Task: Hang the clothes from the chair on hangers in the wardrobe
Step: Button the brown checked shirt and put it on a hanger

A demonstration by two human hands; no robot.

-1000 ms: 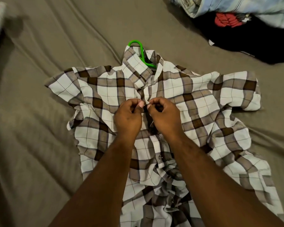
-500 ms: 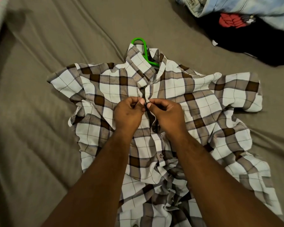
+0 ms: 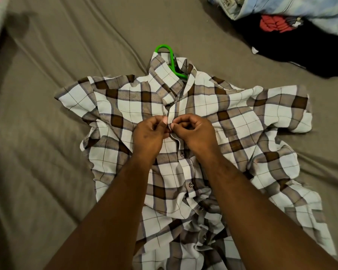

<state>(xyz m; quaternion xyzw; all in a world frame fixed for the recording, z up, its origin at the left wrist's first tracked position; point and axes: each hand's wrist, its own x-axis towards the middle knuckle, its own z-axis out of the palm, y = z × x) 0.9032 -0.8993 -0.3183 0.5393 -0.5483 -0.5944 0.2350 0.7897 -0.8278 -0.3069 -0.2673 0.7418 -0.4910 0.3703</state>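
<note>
A left hand [image 3: 148,133] and right hand [image 3: 195,131] pinch the button placket of a brown-and-white plaid cotton shirt [image 3: 242,117] lying on a taupe-sheeted bed [image 3: 47,172]. A green plastic hanger [image 3: 171,59] already sits in the collar just beyond the grip. Buttoning appears unfinished, and the wardrobe is yet to come.

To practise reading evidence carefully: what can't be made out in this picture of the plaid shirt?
Head view only:
- Green hanger: the plaid shirt covers all but its hook and neck.
- The spot being pinched: hidden by the left hand and right hand.
- Shirt hem: cut off by the bottom edge.
- Black garment: partly under pale blue cloth, cut by the right edge.
</note>
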